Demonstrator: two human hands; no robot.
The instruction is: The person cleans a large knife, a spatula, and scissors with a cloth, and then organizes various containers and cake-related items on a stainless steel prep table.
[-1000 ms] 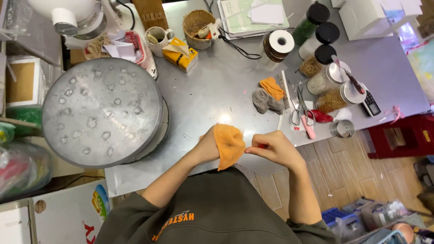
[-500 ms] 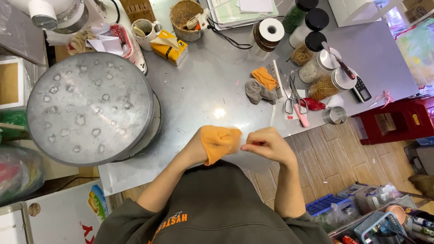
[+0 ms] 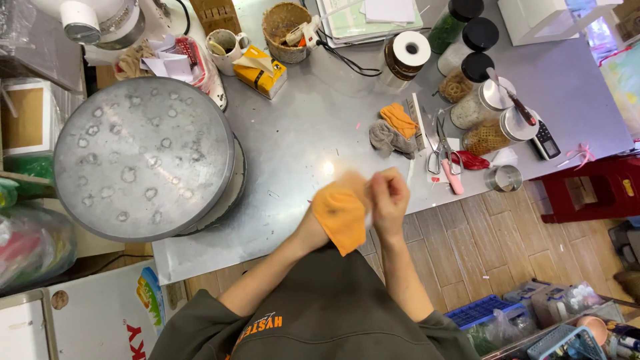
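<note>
Head view has the left hand (image 3: 313, 230) tucked inside a floppy orange fabric piece (image 3: 341, 215) at the near edge of the grey metal table (image 3: 293, 153), right hand (image 3: 389, 195) fisted on its upper edge — yank too hard and I'd guess it slips off.

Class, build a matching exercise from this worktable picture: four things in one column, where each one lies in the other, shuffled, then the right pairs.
1. orange cloth
2. scissors
3. round metal lid
4. tape roll

A. far edge of the table, beside the jars
B. held in both hands
C. left part of the table
D. flat on the table, right of the grey cloth

Pairs: 1-B, 2-D, 3-C, 4-A
</note>
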